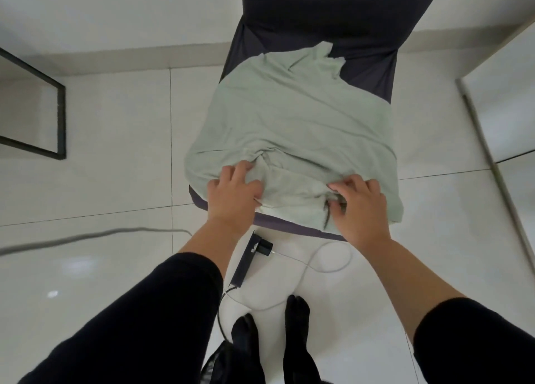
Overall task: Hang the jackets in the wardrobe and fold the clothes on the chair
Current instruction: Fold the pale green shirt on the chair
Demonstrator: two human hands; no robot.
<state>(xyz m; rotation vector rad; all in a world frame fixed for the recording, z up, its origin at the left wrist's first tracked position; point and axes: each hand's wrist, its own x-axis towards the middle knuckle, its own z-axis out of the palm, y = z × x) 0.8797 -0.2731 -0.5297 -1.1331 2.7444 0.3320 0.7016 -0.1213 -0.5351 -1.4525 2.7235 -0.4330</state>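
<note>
Seen from above, a single pale green garment (292, 129), probably a T-shirt or light top, lies spread over the seat of one dark upholstered chair (367, 74). It covers most of the seat from the front edge back toward the backrest, leaving only the far right corner of the seat bare, and its near hem spills slightly over the front edge. The person's two hands are both on the cloth at that front edge. The left hand (233, 188) sits near the front left corner, fingers curled and bunching a ridge of fabric, so it appears closed on the garment. The right hand (357, 207) sits toward the front right, fingertips bent and pinching a fold beside a small dark opening in the cloth, also gripping it. The fabric looks thin, soft and light: it wrinkles wherever fingers press, drapes limply over the seat edge and would slide easily on the smooth upholstery. It holds no shape of its own, so it is best taken by hem, shoulders or side seams with both hands well apart, then smoothed flat before each fold. Nothing about it seems fragile. No jackets and no wardrobe interior are visible here. On the white tiled floor (115, 152) near the person's feet lie one thin white cable (333, 263) and one grey cable (86, 236).
</note>
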